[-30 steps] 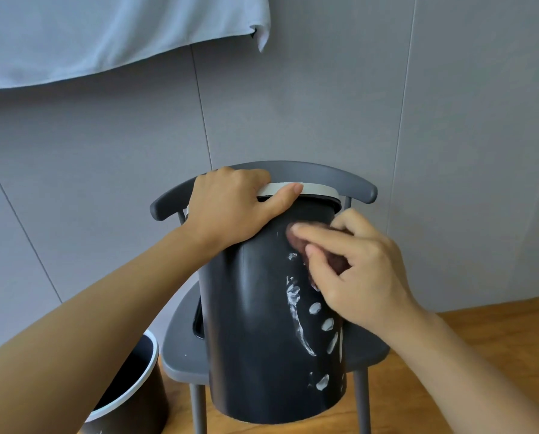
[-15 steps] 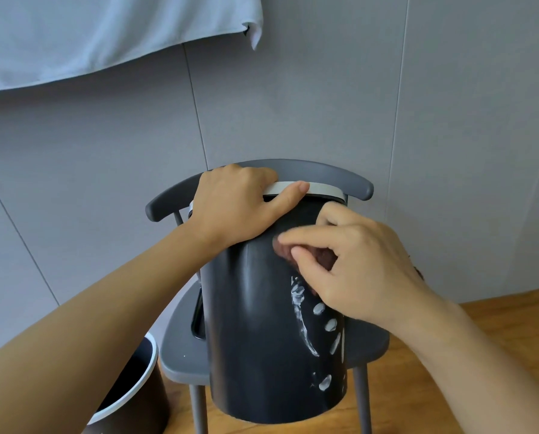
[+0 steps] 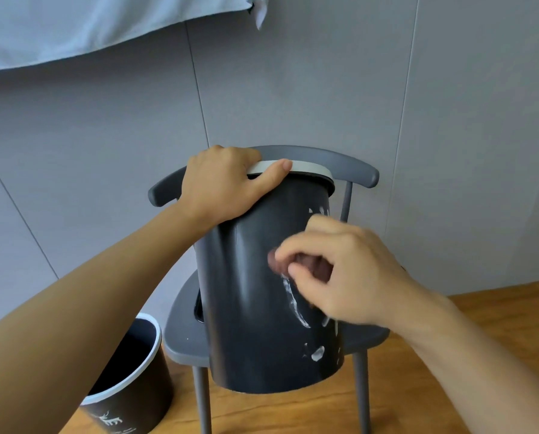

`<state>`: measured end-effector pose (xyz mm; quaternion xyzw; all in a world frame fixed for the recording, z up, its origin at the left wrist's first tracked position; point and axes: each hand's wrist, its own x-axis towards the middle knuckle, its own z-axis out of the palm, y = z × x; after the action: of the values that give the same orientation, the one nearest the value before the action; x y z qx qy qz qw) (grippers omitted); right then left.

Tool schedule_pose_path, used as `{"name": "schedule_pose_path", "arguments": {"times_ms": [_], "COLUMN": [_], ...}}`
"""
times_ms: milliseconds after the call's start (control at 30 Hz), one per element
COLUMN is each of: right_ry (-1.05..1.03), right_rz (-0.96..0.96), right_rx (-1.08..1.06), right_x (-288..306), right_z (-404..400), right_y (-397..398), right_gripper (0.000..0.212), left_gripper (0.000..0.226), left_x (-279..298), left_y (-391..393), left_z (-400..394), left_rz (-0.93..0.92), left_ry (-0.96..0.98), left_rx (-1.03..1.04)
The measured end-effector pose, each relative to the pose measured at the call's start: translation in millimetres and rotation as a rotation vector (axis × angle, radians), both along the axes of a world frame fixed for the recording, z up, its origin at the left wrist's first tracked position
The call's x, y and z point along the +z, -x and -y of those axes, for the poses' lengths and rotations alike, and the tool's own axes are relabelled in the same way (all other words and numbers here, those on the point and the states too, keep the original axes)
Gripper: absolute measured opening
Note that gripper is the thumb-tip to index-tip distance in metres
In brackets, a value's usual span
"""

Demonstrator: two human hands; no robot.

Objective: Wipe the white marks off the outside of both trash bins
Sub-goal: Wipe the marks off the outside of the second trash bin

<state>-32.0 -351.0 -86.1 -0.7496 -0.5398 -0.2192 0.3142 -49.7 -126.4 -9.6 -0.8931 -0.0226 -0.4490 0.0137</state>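
Your left hand [image 3: 227,186] grips the white rim of the dark bin [image 3: 261,292], thumb along the rim, and tilts the bin toward you on the grey chair [image 3: 183,336]. Your right hand [image 3: 349,274] pinches a small brownish cloth [image 3: 312,264] against the bin's side, at the top of a long white streak [image 3: 293,300]. More white spots sit near the bin's base and upper right.

Risk: the bin's base overhangs the seat's front edge; a hard downward wipe could slide it off if the rim grip loosens. The small cloth may smear, not lift.

Room: open floor to the right; the second bin [image 3: 130,377] stands close on the floor at left, the chair back just behind the rim.
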Motion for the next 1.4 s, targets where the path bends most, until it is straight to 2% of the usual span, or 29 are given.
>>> {"name": "schedule_pose_path", "arguments": {"times_ms": [67, 100, 167, 267, 333, 400, 500, 567, 633, 800, 867, 933, 1033, 1167, 1233, 1300, 1400], "right_ry": [0.243, 0.275, 0.169, -0.099, -0.182, -0.087, 0.261, 0.325, 0.244, -0.192, -0.259, -0.195, 0.022, 0.376, 0.443, 0.330, -0.055], "right_rz": [0.035, 0.059, 0.036, 0.041, 0.037, 0.024, 0.014, -0.008, -0.046, -0.047, -0.033, 0.010, 0.036, -0.058, -0.076, -0.111, -0.099], "right_rx": [0.030, 0.026, 0.008, -0.109, -0.167, -0.117, -0.043, -0.036, -0.036, -0.070, -0.096, -0.105, -0.044, 0.037, 0.060, 0.081, 0.039], "right_x": [-2, -2, 1, 4, 4, 1, -3, -6, -6, -7, -8, -8, -9, -12, -14, -12, -12], "right_z": [3, 4, 2, -2, -3, 1, 11, 16, 18, 3, -3, -5, 5, 19, 22, 22, 15], "right_y": [7, 8, 8, 4, 3, 3, 4, 5, 6, 3, 4, 6, 7, 13, 14, 11, 3], "right_gripper": [0.017, 0.019, 0.017, 0.017, 0.019, 0.017, 0.016, 0.021, 0.020, 0.021, 0.024, 0.023, 0.019, 0.019, 0.021, 0.019, 0.017], "left_gripper": [0.071, 0.071, 0.071, 0.071, 0.071, 0.070, 0.069, 0.068, 0.068, 0.070, 0.070, 0.071, 0.070, 0.070, 0.070, 0.071, 0.072], "left_x": [0, -1, 0, -1, -1, -1, 0, -1, -1, 0, -1, 0, 1, 2, 2, 2, 3], "left_y": [1, 2, 3, 4, 4, 4, 6, 6, 5, 2, 0, -1, -3, -6, -7, -9, -11], "left_z": [-3, -4, -3, -1, 0, -2, -9, -11, -10, -4, 0, 1, -2, -2, 0, 2, 1], "left_rz": [-0.006, -0.004, -0.001, 0.000, 0.004, -0.004, -0.017, -0.011, -0.006, -0.001, 0.002, -0.001, -0.011, -0.018, -0.014, -0.016, -0.014], "left_ry": [0.014, 0.013, 0.005, 0.001, -0.003, 0.011, 0.057, 0.065, 0.058, 0.035, 0.020, 0.010, 0.019, 0.023, 0.012, 0.005, 0.002], "left_rx": [0.005, 0.001, -0.002, -0.018, -0.024, -0.021, -0.007, -0.020, -0.023, -0.027, -0.039, -0.042, -0.027, -0.027, -0.029, -0.026, -0.013]}}
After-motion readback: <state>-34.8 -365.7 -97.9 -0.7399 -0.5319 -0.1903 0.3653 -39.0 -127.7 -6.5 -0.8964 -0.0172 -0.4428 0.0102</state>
